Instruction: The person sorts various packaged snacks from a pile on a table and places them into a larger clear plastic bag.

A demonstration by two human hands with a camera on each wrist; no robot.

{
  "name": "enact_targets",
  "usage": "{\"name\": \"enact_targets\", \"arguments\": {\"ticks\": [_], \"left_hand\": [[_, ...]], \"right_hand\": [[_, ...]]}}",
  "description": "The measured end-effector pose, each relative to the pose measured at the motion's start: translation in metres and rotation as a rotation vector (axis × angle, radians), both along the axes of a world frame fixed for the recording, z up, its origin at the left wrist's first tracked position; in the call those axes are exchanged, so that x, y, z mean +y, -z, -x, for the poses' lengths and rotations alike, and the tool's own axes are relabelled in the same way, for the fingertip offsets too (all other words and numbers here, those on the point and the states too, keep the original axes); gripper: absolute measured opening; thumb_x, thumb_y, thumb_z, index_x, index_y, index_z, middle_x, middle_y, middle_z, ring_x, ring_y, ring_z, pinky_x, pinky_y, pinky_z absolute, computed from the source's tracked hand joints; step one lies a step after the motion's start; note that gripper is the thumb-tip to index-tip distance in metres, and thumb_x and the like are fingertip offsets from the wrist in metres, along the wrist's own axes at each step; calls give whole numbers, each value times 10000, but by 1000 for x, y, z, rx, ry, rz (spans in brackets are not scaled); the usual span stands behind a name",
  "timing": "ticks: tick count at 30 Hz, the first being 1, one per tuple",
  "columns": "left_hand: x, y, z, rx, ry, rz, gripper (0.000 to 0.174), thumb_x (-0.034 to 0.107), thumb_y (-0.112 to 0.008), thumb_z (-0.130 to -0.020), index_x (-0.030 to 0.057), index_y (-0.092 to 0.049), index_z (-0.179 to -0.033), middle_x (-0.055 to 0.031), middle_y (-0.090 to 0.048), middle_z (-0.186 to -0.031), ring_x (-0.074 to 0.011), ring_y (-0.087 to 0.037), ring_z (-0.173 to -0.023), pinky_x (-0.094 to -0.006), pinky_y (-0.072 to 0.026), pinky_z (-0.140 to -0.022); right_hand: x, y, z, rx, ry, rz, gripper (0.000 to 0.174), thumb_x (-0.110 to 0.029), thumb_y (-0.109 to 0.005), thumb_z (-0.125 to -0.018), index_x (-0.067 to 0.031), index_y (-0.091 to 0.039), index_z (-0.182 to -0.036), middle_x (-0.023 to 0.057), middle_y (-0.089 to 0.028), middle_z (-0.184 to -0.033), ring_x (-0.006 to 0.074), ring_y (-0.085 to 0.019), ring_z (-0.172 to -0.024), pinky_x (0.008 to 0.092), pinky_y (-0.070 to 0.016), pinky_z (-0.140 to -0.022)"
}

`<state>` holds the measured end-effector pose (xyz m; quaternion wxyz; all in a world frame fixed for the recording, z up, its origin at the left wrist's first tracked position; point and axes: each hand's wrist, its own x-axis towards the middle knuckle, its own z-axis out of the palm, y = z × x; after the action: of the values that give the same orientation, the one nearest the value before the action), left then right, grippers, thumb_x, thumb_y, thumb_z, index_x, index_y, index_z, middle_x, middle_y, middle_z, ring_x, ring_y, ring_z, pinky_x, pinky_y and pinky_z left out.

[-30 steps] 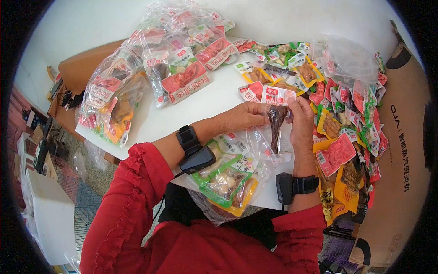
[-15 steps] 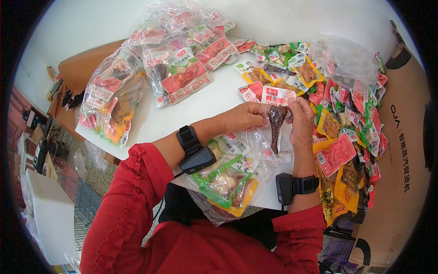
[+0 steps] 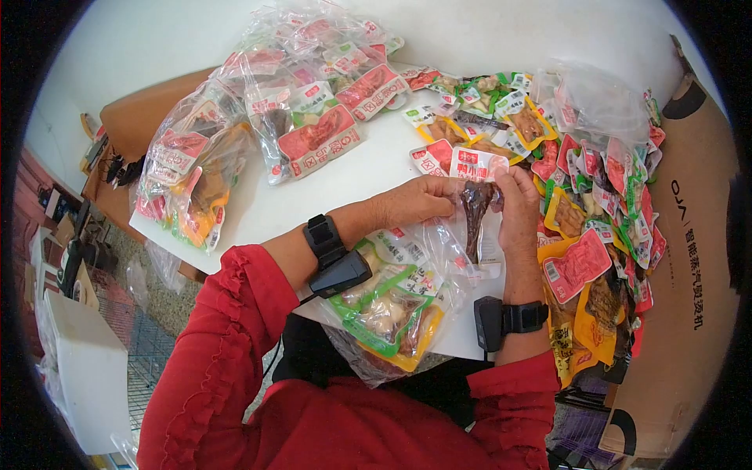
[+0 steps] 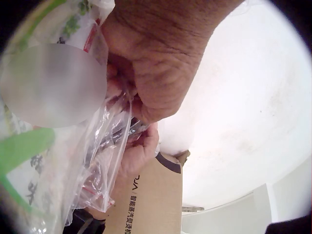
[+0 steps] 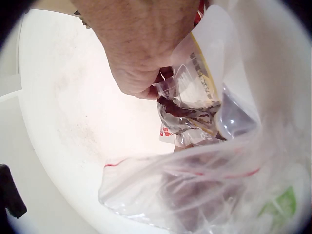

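Observation:
Between my two hands is a clear vacuum pouch with a dark duck drumstick [image 3: 475, 211] inside, its red-and-white label at the top. My left hand [image 3: 415, 200] pinches the pouch's left side near the top. On the opposite side, my right hand [image 3: 518, 207] grips the upper edge with thumb and fingers. Below the left hand lies a clear zip bag [image 3: 450, 270] holding several green and yellow food packs; its mouth overlaps the drumstick pouch. In the right wrist view the zip bag [image 5: 180, 170] shows a red seal line in front of the pouch.
Filled clear bags [image 3: 313, 125] stand at the back left of the white table [image 3: 345, 188]. A heap of loose food packs [image 3: 587, 196] covers the right side, with a stack of clear bags [image 3: 599, 102] behind. A tall cardboard box [image 3: 681, 258] borders the right edge.
Almost nothing differs. Both hands stay on the drumstick pouch, with only a very slight shift of the pouch and fingers.

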<state>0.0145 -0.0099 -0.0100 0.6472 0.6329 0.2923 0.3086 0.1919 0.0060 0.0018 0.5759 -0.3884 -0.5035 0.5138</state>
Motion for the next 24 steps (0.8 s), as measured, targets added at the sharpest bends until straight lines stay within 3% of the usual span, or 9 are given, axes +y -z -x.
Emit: {"name": "enact_targets", "arguments": {"ticks": [4,6,9,15,24], "left_hand": [[0,2,-3,-11,-13,0,243,165,-478,-828,75,-529,-1048,57,-468,-656,-9,-402,-517,-159,-325,-430],[0,3,-6,-95,-253,71,236,295,-507,-857,100,-560,-979,66,-507,-698,0,-416,-546,-152,-329,-448],[2,3,-5,-131,-302,43,259,326,-476,-874,99,-558,-968,52,-511,-709,-13,-418,-536,-159,-329,-439],[4,4,-3,-48,-339,62,301,343,-400,-894,82,-549,-903,24,-506,-654,-38,-442,-516,-180,-357,-437],[6,5,-2,-110,-307,78,323,360,-391,-882,73,-530,-832,9,-502,-626,-48,-432,-494,-186,-348,-430]], "right_hand": [[0,1,-1,-37,8,24,86,-149,-538,-795,-80,-578,-763,-58,-504,-638,13,-411,-518,166,-319,-439],[-1,0,-1,-52,-5,28,84,-149,-540,-792,-82,-583,-765,-61,-501,-633,13,-405,-512,167,-313,-437],[-2,-1,0,-81,-53,34,87,-153,-541,-791,-83,-589,-768,-64,-497,-625,12,-397,-507,169,-305,-433],[0,2,-1,-83,-57,14,92,-154,-540,-795,-80,-591,-771,-65,-498,-626,9,-396,-511,170,-304,-429],[-2,0,2,-79,-49,5,92,-151,-544,-799,-72,-587,-777,-62,-499,-631,6,-392,-507,164,-304,-429]]}}
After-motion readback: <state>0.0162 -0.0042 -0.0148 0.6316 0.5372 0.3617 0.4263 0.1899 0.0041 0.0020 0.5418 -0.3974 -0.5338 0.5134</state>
